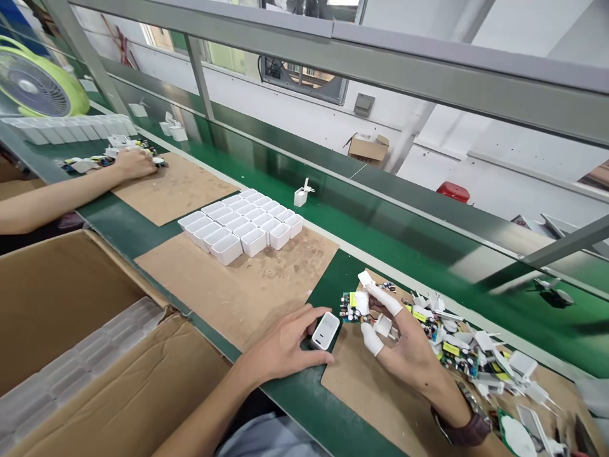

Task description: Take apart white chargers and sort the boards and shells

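Note:
My left hand (284, 348) grips a small white plastic charger case (327, 331) between thumb and fingers, its open side tilted up toward me and a slot visible inside. Just to the right, my right hand (408, 339), with white finger cots on thumb and a finger, pinches a small circuit board (352, 310) with yellow and white components. A white plug piece (383, 326) hangs by that board, under my palm. The board is beside the case, apart from it. Rows of open white cases (242, 222) stand on a brown sheet (228, 298) ahead on the left.
A heap of circuit boards and plug parts (476, 355) covers the right-hand sheet. At left stand cardboard boxes (118, 381). A co-worker's arm (71, 193) reaches over parts near a green fan (38, 82). One plug case (301, 195) sits on the green conveyor belt (266, 171).

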Tool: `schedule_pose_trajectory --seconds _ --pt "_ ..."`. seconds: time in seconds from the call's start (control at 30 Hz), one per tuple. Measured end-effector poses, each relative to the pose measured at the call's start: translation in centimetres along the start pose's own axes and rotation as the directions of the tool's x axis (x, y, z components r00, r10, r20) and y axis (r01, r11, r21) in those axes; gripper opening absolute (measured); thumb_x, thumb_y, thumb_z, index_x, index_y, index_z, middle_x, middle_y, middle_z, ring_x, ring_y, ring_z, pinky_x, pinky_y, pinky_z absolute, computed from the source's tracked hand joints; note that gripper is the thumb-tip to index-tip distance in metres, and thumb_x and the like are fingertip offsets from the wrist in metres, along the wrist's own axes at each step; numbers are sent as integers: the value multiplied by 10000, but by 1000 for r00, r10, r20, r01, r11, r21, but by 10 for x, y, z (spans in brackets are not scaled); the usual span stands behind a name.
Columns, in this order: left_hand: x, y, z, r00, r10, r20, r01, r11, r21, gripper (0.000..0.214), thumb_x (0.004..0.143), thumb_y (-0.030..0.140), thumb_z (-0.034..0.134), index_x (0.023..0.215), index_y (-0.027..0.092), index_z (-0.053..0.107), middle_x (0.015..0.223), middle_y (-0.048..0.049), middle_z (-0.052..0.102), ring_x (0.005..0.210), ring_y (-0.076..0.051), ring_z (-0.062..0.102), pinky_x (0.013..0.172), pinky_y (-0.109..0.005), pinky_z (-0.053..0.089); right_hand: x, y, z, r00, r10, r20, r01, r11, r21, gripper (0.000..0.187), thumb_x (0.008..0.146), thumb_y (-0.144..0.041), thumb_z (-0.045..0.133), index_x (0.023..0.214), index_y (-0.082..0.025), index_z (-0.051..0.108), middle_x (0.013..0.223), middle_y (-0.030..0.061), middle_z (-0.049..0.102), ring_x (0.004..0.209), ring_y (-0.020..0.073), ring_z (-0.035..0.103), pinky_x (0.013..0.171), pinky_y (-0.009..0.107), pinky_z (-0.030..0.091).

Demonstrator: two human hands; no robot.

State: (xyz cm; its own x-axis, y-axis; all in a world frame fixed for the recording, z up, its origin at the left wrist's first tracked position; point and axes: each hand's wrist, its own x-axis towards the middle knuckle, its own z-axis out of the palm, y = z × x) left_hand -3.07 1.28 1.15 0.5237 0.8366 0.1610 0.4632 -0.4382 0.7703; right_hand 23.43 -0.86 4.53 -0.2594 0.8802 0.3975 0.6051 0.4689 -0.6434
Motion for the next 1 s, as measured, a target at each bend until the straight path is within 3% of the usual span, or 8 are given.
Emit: schedule_pose_trajectory --seconds 0.1,0.17,0.23,0.33,0.47,0.8,1.0 --pt "1 -4 4 991 15 -132 -15 1000 1 551 802 447 881 1266 293 627 1178 -51 681 1015 -246 712 821 -348 621 -5 -4 1 998 -34 -49 34 999 9 670 983 -219 632 1602 -276 382 1385 135 665 1234 289 700 1032 461 623" --pt "1 -9 9 965 13 -261 -17 1000 -13 580 831 389 862 1318 284 566 1344 -91 652 1207 -281 685 985 -416 609 -8 -8 4 995 -98 -35 99 995 29 684 990 -199 632 1613 -284 364 1392 133 671 1250 287 696 1003 438 642" --pt "0 -15 13 947 23 -320 -27 1000 -8 594 885 346 814 1387 294 501 1397 -102 646 1273 -283 669 1058 -459 587 -10 -11 8 983 -185 -7 186 982 19 713 988 -157 629 1627 -292 341 1443 134 647 1296 291 669 1025 451 632" --pt "0 -18 16 935 109 -338 -87 993 79 562 930 325 769 1416 300 487 1381 -106 662 1281 -287 669 1075 -484 584 -10 -16 14 952 -305 -30 304 952 -27 767 967 -68 616 1641 -285 321 1484 141 624 1334 301 638 1048 493 612" --pt "0 -17 15 919 211 -333 -163 972 167 570 944 252 740 1449 288 478 1394 -131 644 1325 -310 633 1105 -507 570 -6 -21 18 928 -369 -56 368 929 -36 767 954 -35 609 1635 -258 333 1437 146 663 1284 299 669 1015 503 623" --pt "-2 -17 17 927 230 -296 -183 967 178 642 949 190 724 1504 294 417 1409 -132 597 1370 -311 569 1147 -500 535 -6 -20 21 923 -386 -4 385 921 -67 760 940 -14 596 1629 -217 348 1438 169 651 1258 300 670 975 485 626" --pt "-3 -17 18 924 229 -305 -181 967 179 649 934 179 738 1491 292 423 1403 -123 591 1357 -303 569 1149 -478 532 -3 -24 24 922 -385 -42 380 920 -95 759 949 -26 598 1629 -253 346 1414 157 666 1200 294 696 898 458 640"
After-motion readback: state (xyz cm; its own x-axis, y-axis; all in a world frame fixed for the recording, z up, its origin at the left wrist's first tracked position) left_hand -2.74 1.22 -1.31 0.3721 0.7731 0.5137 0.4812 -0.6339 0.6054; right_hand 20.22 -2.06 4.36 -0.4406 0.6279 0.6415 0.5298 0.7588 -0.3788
